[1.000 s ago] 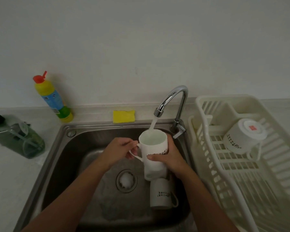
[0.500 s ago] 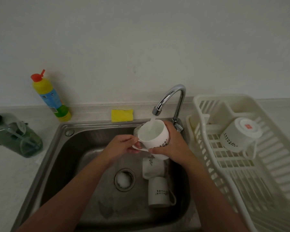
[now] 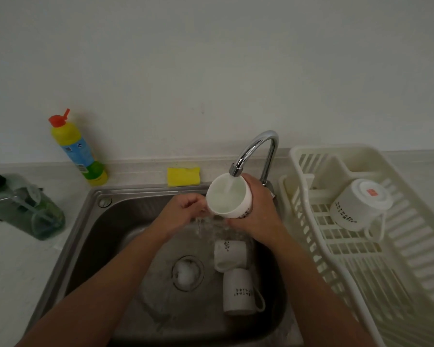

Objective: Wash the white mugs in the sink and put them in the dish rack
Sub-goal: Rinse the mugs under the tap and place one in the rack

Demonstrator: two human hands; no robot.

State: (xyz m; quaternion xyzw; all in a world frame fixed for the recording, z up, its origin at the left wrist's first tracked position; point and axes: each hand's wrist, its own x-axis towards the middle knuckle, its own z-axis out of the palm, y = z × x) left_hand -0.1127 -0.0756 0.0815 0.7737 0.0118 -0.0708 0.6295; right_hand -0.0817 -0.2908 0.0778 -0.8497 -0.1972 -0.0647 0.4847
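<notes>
Our right hand [image 3: 257, 214] fingers wrap tilted white ceramic mug [image 3: 229, 196] from 3 o'clock; left hand [image 3: 183, 211] fingers curled at 9 o'clock, grip unclear.

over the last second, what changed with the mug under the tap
The held mug rose to the faucet spout and tipped from upright, so water now spills out below it. The right hand kept gripping its body, the left hand its handle. The far sink mug, near sink mug and rack mug stayed put.

Dim, flat greenish light, soft focus, wide-angle bowing at edges
</notes>
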